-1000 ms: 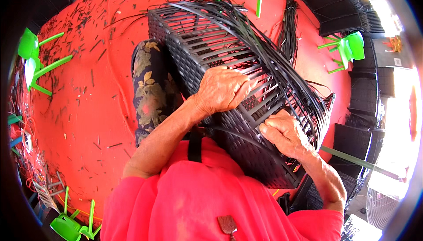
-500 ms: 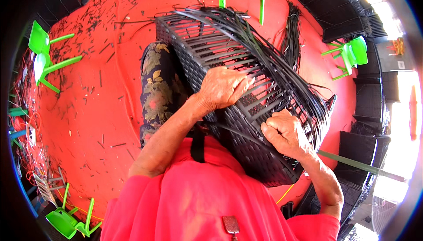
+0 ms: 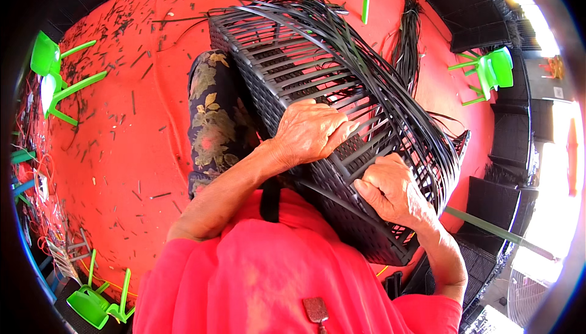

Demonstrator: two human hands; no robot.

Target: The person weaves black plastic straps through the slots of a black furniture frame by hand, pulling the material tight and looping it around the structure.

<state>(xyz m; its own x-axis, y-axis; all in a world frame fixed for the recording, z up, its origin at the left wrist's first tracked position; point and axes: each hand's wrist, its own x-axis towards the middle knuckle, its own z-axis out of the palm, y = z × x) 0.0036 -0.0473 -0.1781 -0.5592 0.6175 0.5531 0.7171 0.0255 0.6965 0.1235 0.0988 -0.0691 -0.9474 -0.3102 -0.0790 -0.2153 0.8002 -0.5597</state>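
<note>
A half-woven black wicker frame (image 3: pixel 345 203) lies tilted across my lap, closely woven on its near side. Over its upper face run parallel black strips (image 3: pixel 299 70) with gaps between them. My left hand (image 3: pixel 310 131) is closed at the woven edge near the middle, thumb and fingers pinched on a black strip. Farther right and nearer to me, my right hand (image 3: pixel 394 190) is closed too, its curled fingers around a strip at the same face. Both fingertips are partly hidden. A thick bundle of loose strip ends (image 3: pixel 372 68) sweeps over the frame's far side.
A hank of black strips (image 3: pixel 407 44) lies on the red floor covering (image 3: pixel 137 151) beyond the frame. Scraps litter the left side. Green plastic chairs (image 3: pixel 497 68) stand around. Black wicker pieces (image 3: pixel 513 136) line the right edge. My patterned trouser leg (image 3: pixel 210 111) is left of the frame.
The whole view has shifted slightly. My right hand has moved a little left toward my left hand along the frame; both hands stay closed.
</note>
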